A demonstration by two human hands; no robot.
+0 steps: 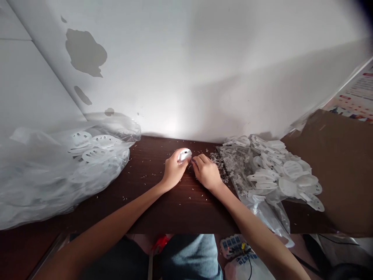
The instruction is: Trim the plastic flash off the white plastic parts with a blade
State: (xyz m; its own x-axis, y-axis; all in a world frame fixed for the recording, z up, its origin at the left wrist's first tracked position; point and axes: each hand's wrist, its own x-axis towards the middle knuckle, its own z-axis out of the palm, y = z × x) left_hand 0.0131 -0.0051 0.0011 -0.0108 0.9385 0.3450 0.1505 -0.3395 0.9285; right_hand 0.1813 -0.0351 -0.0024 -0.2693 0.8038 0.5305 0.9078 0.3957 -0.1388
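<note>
My left hand (174, 169) is closed around a white oval plastic piece (184, 155), which shows a small dark slot near its top. Right beside it, my right hand (206, 171) has its fingers curled in at the piece's right edge. A small dark bit seems to sit at those fingertips, too small to name. Just past my right hand lies a heap of tiny metallic-looking parts (220, 165). Further right, white oval plastic pieces (294, 177) are piled on and beside a clear plastic bag (237, 161) of small parts.
At the left a large clear bag (58, 182) holds many white oval pieces. Tiny white slivers are scattered over the dark wooden table (163, 214). A white wall (175, 70) rises behind it. A brown cardboard sheet (340, 167) stands at the right; a power strip (233, 245) lies below the table.
</note>
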